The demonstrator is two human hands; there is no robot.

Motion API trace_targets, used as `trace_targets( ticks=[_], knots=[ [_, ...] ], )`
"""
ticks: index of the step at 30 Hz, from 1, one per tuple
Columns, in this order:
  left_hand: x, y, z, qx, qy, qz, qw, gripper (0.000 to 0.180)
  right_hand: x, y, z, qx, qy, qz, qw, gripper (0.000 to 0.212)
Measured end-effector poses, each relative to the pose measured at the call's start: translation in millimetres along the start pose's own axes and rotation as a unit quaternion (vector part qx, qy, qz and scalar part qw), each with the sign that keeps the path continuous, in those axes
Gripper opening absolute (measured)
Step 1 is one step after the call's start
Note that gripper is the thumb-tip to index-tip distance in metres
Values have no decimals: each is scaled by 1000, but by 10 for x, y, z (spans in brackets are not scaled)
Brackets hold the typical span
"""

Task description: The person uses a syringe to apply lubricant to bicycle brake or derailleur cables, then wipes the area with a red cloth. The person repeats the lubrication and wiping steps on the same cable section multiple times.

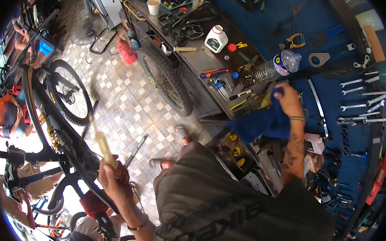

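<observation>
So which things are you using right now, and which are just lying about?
Seem to be in use:
yellowish tube, held in the left hand
blue cloth, held in the right hand

Seem just lying about:
paper cup
clear plastic bottle
red bottle

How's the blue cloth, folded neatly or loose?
Loose. The cloth drapes unevenly from the right hand, with no neat folded layers showing.

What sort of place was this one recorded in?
Most likely a bicycle workshop: a black bike frame stands at left, a knobby-tyred wheel is beside the cluttered workbench, and rows of wrenches show at right.
</observation>
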State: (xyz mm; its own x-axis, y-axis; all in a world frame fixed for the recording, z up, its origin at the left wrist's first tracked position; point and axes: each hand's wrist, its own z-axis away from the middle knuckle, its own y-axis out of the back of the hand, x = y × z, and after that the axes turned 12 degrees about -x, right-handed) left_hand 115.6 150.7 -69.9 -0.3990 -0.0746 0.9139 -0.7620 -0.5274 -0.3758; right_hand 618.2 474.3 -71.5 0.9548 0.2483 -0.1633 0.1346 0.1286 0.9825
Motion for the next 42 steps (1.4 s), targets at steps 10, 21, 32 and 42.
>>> trace_targets(
  ticks=[10,21,32,42],
  knots=[
    [-798,-1422,-1052,-80,142,-102,981,40,-1119,-1818,-1810,-75,222,-313,920,18],
    [-1734,-1667,-1611,-55,177,-40,982,28,-1170,-1962,-2434,-168,323,-140,921,5],
    [-1702,-1725,-1811,-50,171,-65,982,31,-1247,-1937,-2337,-93,272,-332,899,17],
    [-1902,-2089,-1725,-61,193,32,979,29,-2010,-1649,-1365,-165,87,-634,750,32]
  ],
)
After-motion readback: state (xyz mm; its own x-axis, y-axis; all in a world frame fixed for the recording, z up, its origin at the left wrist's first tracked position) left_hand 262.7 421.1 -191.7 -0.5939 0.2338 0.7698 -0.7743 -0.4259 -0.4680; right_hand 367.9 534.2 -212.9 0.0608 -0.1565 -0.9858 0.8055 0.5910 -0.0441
